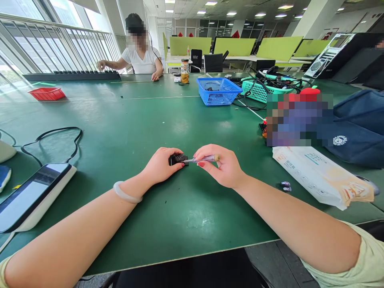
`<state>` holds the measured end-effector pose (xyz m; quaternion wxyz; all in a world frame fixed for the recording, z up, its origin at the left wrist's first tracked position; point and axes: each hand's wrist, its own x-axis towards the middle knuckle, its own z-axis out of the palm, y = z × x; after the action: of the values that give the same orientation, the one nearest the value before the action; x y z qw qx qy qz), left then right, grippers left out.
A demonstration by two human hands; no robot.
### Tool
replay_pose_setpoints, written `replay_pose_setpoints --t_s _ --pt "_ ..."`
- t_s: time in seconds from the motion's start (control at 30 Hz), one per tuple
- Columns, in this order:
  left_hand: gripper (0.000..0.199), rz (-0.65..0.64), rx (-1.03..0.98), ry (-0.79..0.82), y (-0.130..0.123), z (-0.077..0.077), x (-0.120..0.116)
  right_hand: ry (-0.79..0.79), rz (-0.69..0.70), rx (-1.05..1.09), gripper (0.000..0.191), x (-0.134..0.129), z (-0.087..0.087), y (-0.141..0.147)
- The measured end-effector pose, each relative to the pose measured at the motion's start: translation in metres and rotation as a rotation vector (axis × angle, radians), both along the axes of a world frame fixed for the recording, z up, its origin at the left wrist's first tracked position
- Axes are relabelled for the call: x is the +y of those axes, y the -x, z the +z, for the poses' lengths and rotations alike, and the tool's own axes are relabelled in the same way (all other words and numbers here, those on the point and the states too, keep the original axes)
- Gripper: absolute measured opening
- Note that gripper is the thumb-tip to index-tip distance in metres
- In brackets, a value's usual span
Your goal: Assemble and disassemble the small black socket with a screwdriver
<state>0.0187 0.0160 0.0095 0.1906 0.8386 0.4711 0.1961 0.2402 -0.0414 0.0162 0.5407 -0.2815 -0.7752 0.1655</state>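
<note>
My left hand (162, 165) is closed round a small black block-like part (177, 159) on the green table (144, 132); thumb and fingers grip its sides. Its exact kind is too small to make out. My right hand (220, 165) pinches a screwdriver (210, 159) with a clear, purplish handle. The screwdriver lies nearly level, its shaft pointing left, and the tip meets or nearly meets the black part beside my left thumb. Whether the tip sits in a screw cannot be seen.
To the left lies a device with a screen (39, 196) and a looped black cord. A tissue pack (324, 176) and small dark pieces (286, 186) are at the right. Farther back stand a blue basket (219, 98), a green basket (255, 92) and a red tray (47, 94). Another person (142, 60) sits opposite.
</note>
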Motion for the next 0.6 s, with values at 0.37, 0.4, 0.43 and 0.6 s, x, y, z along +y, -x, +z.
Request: replay_pose_setpoints --t_s 0.37,0.4,0.43,0.6 --pt "0.04 -0.004 0.012 -0.007 0.0002 -0.0034 0.0014 0.039 -0.075 -0.023 0.007 0.0001 0.0007 -0.0001" --pt "0.04 -0.006 0.013 -0.006 0.0 -0.0036 0.0014 0.048 -0.082 -0.03 0.008 -0.0004 0.0013 0.0001" --pt "0.04 -0.005 0.015 -0.004 -0.0003 -0.0036 0.0014 0.052 -0.086 -0.037 0.009 -0.001 0.002 0.0003" --pt "0.04 0.005 0.026 -0.003 -0.0015 -0.0024 0.0002 0.065 -0.111 -0.056 0.007 -0.0033 0.0032 0.0014"
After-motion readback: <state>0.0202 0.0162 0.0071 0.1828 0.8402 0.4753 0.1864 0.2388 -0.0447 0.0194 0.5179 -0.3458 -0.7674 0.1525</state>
